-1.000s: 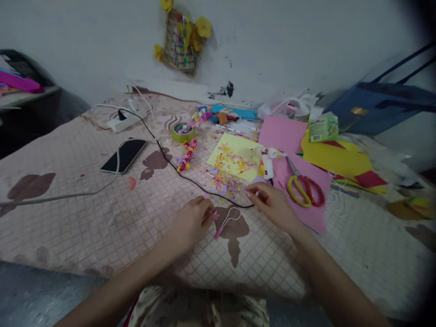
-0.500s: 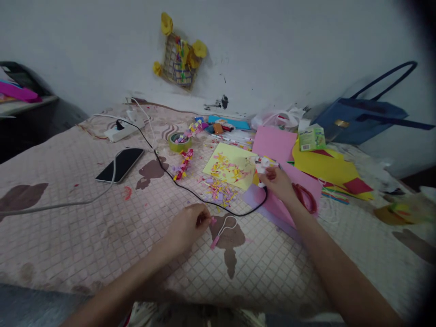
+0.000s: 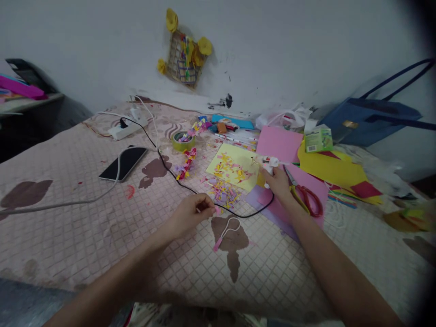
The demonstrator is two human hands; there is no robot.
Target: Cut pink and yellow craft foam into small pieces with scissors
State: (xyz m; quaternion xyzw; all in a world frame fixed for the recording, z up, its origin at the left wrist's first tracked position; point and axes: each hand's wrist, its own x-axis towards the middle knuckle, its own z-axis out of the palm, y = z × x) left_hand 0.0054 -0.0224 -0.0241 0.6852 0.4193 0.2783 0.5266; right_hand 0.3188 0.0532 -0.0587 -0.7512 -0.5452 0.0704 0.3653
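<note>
My left hand is closed in a pinch at the middle of the table, with a small pink paper piece at its fingertips. My right hand is wrapped around a white glue gun, its nozzle pointing left over a pale yellow sheet. From the gun a black cord runs across the table. Below my left fingertips lies a white cord loop with a pink end. Yellow, pink and lilac paper snippets are scattered on and in front of the sheet.
Red-handled scissors lie on pink paper beside my right forearm. A tape roll and a decorated paper strip are left of the sheet. Farther left are a phone and a power strip. A blue bag stands back right.
My left hand has moved slightly forward with the pink piece. My right hand still holds the glue gun, and more of the scissors shows. The whole view has shifted a little.
</note>
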